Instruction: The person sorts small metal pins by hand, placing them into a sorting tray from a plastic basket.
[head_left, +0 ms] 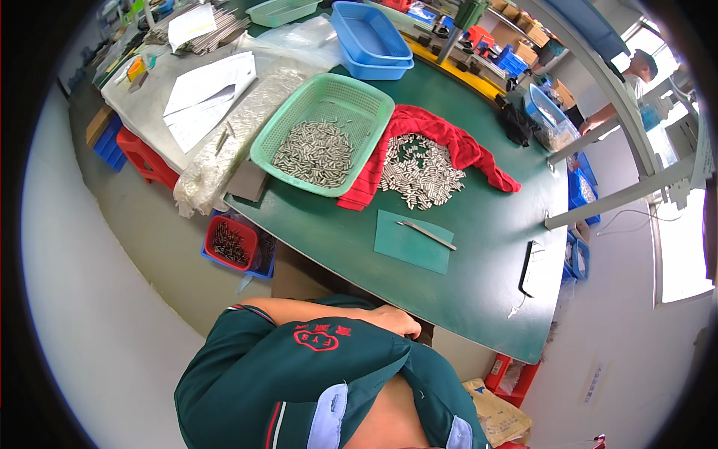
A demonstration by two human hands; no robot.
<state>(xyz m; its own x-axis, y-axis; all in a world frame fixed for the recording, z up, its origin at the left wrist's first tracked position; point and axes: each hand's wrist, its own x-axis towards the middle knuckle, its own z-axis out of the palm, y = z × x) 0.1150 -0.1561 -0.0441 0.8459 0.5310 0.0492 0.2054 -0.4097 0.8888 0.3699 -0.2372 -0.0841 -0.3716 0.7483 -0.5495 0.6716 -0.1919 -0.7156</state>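
My left hand (pixel 398 320) rests low in front of my body, just below the near edge of the green table (pixel 321 251). The back of it shows; the fingers turn down out of sight, so their hold is hidden. My right hand is not in view. On the table, a light green perforated basket (pixel 263 153) holds many small metal pins (pixel 313 153). To its right, more metal pins (pixel 426 179) lie loose in a pile beside and partly on a red cloth (pixel 449 135). Nearer me, tweezers (pixel 428 234) lie across a green sheet (pixel 400 243).
A phone (pixel 531 269) lies near the right edge. Stacked blue trays (pixel 370 34) stand at the back. Papers (pixel 209 93) and plastic wrap (pixel 239 123) lie on the left. A red bin (pixel 250 258) of dark metal parts sits below the table. Another person (pixel 639 75) stands far right.
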